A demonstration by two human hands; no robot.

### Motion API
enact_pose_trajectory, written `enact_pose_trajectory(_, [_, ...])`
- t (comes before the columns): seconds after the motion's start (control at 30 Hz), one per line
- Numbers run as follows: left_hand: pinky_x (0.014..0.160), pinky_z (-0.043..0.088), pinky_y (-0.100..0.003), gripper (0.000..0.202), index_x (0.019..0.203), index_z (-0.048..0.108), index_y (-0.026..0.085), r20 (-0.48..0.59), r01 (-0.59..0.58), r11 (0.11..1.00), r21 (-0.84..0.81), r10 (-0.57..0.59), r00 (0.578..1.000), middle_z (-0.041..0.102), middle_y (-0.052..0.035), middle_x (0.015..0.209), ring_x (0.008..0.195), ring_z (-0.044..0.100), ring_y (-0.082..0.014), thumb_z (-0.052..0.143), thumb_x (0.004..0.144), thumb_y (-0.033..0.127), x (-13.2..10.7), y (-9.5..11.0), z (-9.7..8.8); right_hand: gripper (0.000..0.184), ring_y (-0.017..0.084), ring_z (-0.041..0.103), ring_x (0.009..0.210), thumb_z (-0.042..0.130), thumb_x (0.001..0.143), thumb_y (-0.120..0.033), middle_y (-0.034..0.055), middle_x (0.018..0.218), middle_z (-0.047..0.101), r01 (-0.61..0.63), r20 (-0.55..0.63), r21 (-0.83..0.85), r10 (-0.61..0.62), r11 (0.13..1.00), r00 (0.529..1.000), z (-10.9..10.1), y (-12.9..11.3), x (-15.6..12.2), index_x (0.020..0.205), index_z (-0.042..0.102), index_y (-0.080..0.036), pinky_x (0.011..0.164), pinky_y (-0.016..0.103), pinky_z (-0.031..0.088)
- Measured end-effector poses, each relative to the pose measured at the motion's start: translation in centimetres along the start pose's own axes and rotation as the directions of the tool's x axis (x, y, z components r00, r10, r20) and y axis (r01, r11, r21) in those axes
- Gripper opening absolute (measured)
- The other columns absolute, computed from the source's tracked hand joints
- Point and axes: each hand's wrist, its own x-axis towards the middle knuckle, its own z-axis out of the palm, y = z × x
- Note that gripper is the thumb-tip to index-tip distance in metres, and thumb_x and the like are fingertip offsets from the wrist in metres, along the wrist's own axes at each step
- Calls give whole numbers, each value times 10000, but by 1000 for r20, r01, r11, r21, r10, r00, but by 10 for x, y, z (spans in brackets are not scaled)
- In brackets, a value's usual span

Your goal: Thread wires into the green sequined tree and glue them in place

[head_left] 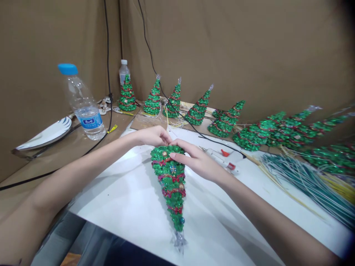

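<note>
A small green Christmas tree (pixel 172 177) with red garlands, beads and tiny ornaments lies on the white table, its base away from me. Its clear star tip (pixel 179 240) points toward me. My right hand (pixel 195 159) grips the base end, thumb along the upper side and fingers over the rim. At the far side of that base, my left hand (pixel 155 136) has its fingers closed; what they pinch is hidden. Thin pale wires (pixel 167 120) rise just behind the fingertips.
Several similar trees (pixel 198 107) stand or lean along the back. A glue gun (pixel 220 159) lies right of my hands, beside bundles of green and white wires (pixel 302 184). A water bottle (pixel 87 107) stands at left; a black cable (pixel 188 129) crosses behind.
</note>
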Motion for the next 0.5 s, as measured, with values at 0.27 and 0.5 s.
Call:
enact_pose_trajectory(0.27, [574, 418, -224, 285, 743, 761, 121, -25, -29, 999, 20, 29, 999, 689, 4, 603, 574, 570, -104, 540, 625, -15, 2, 1, 4, 196, 201, 546, 920, 551, 820, -389, 25, 934, 603, -14, -36, 56, 16, 998, 999, 2, 4, 3, 879, 564, -203, 840, 345, 401])
enact_pose_trajectory(0.5, [591, 429, -225, 207, 757, 740, 117, -49, -7, 1000, 0, 7, 999, 694, 0, 626, 583, 576, -105, 579, 652, 40, 3, -3, 4, 163, 188, 529, 874, 570, 775, -350, 11, 866, 574, -50, -45, 110, 55, 993, 997, 1, 6, 5, 830, 549, -198, 800, 329, 390])
